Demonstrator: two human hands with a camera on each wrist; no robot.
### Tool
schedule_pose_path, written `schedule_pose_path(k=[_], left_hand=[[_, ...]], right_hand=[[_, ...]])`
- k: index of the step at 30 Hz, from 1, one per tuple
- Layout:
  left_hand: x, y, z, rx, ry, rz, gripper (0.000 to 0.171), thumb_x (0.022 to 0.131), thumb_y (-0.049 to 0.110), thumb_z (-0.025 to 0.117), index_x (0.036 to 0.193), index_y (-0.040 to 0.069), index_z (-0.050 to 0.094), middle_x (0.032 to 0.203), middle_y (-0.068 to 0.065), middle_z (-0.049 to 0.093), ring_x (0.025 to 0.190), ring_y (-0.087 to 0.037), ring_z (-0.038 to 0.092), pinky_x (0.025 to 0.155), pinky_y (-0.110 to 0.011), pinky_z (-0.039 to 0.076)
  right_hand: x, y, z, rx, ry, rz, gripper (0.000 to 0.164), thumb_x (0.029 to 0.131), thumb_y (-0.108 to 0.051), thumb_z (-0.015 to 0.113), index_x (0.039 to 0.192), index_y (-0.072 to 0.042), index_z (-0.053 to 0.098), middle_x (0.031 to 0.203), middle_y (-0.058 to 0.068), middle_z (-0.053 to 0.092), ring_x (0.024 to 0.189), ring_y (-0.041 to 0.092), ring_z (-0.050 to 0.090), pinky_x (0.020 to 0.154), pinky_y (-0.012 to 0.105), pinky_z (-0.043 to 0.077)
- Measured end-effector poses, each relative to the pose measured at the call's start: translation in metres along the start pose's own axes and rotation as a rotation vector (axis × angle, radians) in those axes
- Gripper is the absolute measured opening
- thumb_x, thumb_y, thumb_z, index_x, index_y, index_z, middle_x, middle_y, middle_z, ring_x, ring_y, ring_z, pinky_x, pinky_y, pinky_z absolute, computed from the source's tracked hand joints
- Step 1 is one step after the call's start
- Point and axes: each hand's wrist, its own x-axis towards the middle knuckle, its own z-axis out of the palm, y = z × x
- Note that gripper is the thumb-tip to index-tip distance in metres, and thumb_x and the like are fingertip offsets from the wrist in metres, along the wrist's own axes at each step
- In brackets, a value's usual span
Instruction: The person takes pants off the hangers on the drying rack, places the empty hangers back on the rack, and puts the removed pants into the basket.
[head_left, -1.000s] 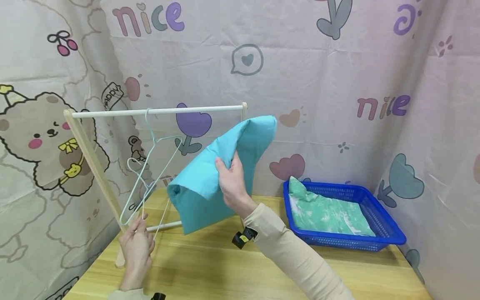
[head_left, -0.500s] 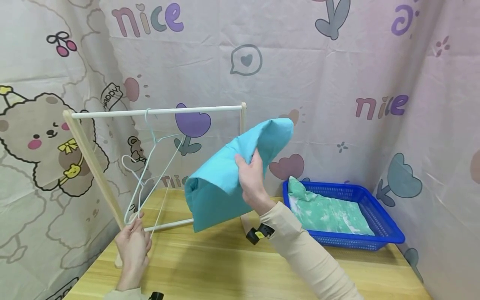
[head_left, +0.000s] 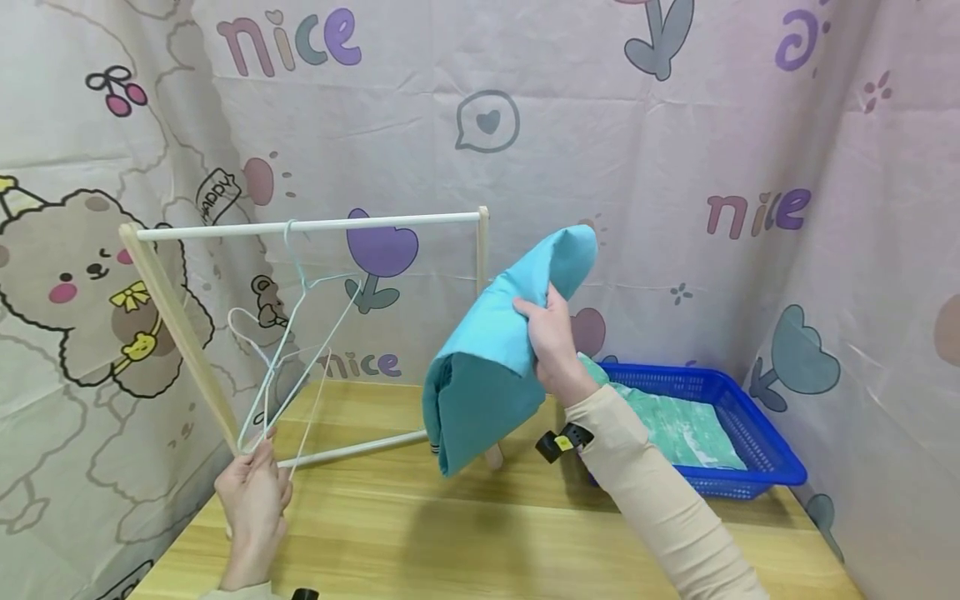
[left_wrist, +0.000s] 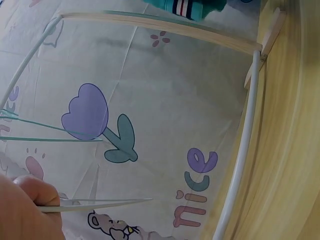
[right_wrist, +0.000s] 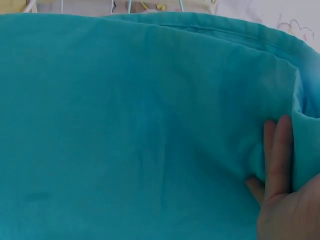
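Observation:
My left hand (head_left: 255, 496) pinches a thin white clothes hanger (head_left: 273, 364) low on its frame, hook pointing up. Just behind it a pale blue hanger (head_left: 303, 285) hangs by its hook from the rack's top bar (head_left: 420, 220). With my right hand (head_left: 558, 346) I grip a folded turquoise garment (head_left: 483, 342), thumb on the near side, holding it up above the table. A striped trim (left_wrist: 185, 7) shows on its edge in the left wrist view. Turquoise cloth (right_wrist: 140, 125) fills most of the right wrist view, the fingers lying against a fold.
The wooden-legged rack (head_left: 180, 333) stands at the left of the wooden table (head_left: 375, 533), with a white lower bar (head_left: 352, 451). At the right, a blue plastic basket (head_left: 765, 477) holds a green-and-white cloth (head_left: 693, 429). A printed curtain (head_left: 637, 167) encloses the back and sides.
My right hand has carried the turquoise garment rightward, away from the rack, and it now overlaps the basket's left side in view. The left hand and white hanger have shifted slightly left.

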Motion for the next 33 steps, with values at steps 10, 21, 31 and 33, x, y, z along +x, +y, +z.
schedule_pose_path(k=[10,21,31,33], left_hand=[[-0.003,0.001,-0.002,0.031,-0.004,-0.005,0.027,0.094,0.014,0.049,0.116,0.001,0.058,0.049,0.005,0.033,0.026,-0.004,0.021,0.024,-0.027,0.01],[-0.004,-0.002,-0.003,-0.022,-0.013,-0.052,0.022,0.094,0.014,0.05,0.111,0.005,0.06,0.046,0.005,0.029,0.028,-0.005,0.02,0.029,-0.03,0.006],[-0.006,-0.001,-0.006,0.025,-0.058,-0.029,0.028,0.093,0.019,0.052,0.116,0.003,0.056,0.042,0.003,0.027,0.028,-0.006,0.019,0.029,-0.031,0.007],[-0.006,-0.001,-0.006,0.018,-0.055,-0.04,0.028,0.093,0.019,0.052,0.116,0.003,0.056,0.042,0.003,0.027,0.028,-0.006,0.018,0.029,-0.032,0.007]], right_hand=[[0.039,-0.019,-0.042,0.001,-0.098,0.187,0.049,0.092,-0.011,0.051,0.137,-0.023,0.036,0.133,0.005,0.039,0.117,0.022,0.042,0.098,0.038,0.034],[0.072,-0.007,-0.097,-0.093,-0.178,0.245,0.059,0.089,-0.018,0.059,0.141,-0.023,0.031,0.135,0.007,0.037,0.109,0.024,0.046,0.093,0.037,0.038],[0.09,0.006,-0.141,-0.122,-0.246,0.327,0.067,0.092,-0.019,0.055,0.145,-0.026,0.016,0.144,0.008,0.026,0.092,0.017,0.057,0.076,0.031,0.049],[0.089,0.007,-0.146,-0.129,-0.24,0.333,0.067,0.092,-0.019,0.055,0.146,-0.026,0.015,0.144,0.009,0.025,0.092,0.018,0.057,0.075,0.031,0.049]])
